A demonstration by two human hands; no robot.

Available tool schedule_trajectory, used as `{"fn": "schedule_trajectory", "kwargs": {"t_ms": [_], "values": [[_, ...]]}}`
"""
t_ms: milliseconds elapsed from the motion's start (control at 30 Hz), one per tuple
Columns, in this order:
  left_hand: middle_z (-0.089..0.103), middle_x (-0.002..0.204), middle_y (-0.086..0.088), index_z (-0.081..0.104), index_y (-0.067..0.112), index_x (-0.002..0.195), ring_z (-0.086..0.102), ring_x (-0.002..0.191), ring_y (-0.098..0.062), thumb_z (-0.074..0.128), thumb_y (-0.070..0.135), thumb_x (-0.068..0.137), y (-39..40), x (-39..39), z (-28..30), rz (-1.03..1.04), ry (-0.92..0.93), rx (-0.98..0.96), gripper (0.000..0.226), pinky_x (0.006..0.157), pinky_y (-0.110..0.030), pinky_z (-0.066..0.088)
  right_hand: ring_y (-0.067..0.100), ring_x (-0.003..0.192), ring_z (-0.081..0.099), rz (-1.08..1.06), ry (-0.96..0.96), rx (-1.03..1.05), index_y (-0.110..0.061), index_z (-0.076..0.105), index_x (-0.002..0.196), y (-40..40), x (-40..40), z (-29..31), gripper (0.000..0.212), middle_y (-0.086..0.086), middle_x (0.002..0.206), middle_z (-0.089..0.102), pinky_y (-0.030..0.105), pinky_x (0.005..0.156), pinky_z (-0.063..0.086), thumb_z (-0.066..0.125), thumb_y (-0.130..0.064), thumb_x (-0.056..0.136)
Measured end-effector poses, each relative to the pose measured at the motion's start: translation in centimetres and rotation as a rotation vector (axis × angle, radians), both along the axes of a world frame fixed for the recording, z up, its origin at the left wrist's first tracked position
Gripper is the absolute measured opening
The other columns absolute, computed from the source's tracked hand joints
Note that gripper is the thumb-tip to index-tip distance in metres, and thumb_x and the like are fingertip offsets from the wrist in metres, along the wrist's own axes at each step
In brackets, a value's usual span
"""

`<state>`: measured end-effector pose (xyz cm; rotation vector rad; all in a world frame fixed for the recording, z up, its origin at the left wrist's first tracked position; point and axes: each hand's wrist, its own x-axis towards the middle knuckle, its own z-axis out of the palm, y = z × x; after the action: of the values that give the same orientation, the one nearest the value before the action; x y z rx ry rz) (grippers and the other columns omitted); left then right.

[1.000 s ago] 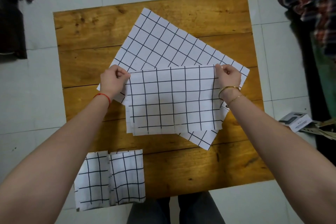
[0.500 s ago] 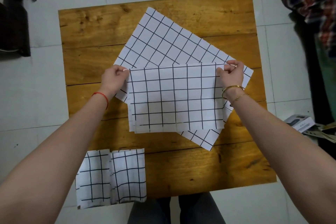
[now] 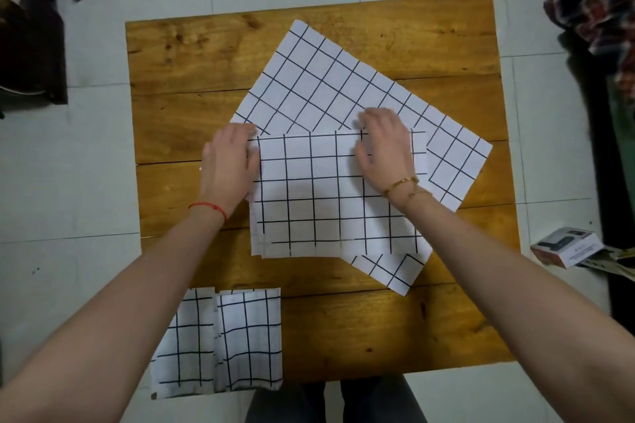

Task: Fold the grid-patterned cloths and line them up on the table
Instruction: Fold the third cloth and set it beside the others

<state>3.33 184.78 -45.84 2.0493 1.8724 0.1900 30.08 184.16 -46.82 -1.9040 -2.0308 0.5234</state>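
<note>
The left hand (image 3: 229, 161) pinches the left edge of the half-folded cloth (image 3: 323, 203) mid-counter (image 3: 192, 120); the right hand (image 3: 385, 144) lies flat, unclenched, on it. An unfolded cloth (image 3: 330, 79) lies beneath; two folded cloths (image 3: 220, 343) sit side by side at the near-left edge.

Count of grid-patterned cloths on my tabletop (image 3: 378, 326): four. Two folded cloths, one (image 3: 182, 343) beside the other (image 3: 249, 340), at the near left corner. One half-folded cloth (image 3: 326, 203) in the middle. One unfolded cloth (image 3: 330, 79) beneath it. Hands: two, my left hand (image 3: 228, 165) and right hand (image 3: 385, 144). Small boxes on the floor: one (image 3: 567, 247).
</note>
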Motion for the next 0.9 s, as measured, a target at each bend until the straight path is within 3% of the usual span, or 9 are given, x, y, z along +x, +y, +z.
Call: {"fn": "schedule_trajectory", "kwargs": {"t_ms": [167,400,700,900], "values": [[0.049,0.135,-0.007,0.043,0.011,0.138,0.042,0.128,-0.022,0.048,0.019,0.094,-2.1,0.8,-1.7,-0.24,0.16,-0.011,0.044,0.11,-0.041,0.034,0.031,0.14,0.029,0.397,-0.218,-0.142,-0.009,0.039,0.142,0.2,-6.6,-0.8,0.053,0.006,0.147,0.04,0.05,0.115,0.022,0.044,-0.022,0.091],[0.03,0.155,-0.01,0.027,0.008,0.149,0.027,0.143,-0.028,0.046,0.026,0.097,-3.4,0.1,-2.9,-0.228,0.34,-0.137,0.059,0.115,-0.05,0.026,0.03,0.143,0.024,0.518,-0.428,-0.206,-0.007,0.03,0.146,-0.1,-10.4,-2.1,0.057,0.006,0.153,0.032,0.054,0.115,0.02,0.042,-0.032,0.096],[0.012,0.162,-0.008,0.013,0.011,0.154,0.016,0.147,-0.032,0.041,0.038,0.098,-3.7,-0.3,-3.4,-0.22,0.413,-0.176,0.068,0.114,-0.06,0.02,0.029,0.147,0.009,0.38,-0.494,-0.227,-0.011,0.014,0.151,-1.3,-7.2,-2.4,0.061,0.001,0.159,0.015,0.055,0.117,0.011,0.025,-0.042,0.1],[0.014,0.161,-0.008,0.014,0.011,0.153,0.018,0.146,-0.035,0.043,0.035,0.098,-3.8,-0.2,-3.5,-0.214,0.404,-0.157,0.067,0.112,-0.062,0.022,0.028,0.147,0.004,0.099,-0.521,-0.272,-0.012,0.009,0.152,-3.0,0.4,-2.3,0.062,0.002,0.16,0.012,0.055,0.118,0.007,0.018,-0.044,0.1]]}}
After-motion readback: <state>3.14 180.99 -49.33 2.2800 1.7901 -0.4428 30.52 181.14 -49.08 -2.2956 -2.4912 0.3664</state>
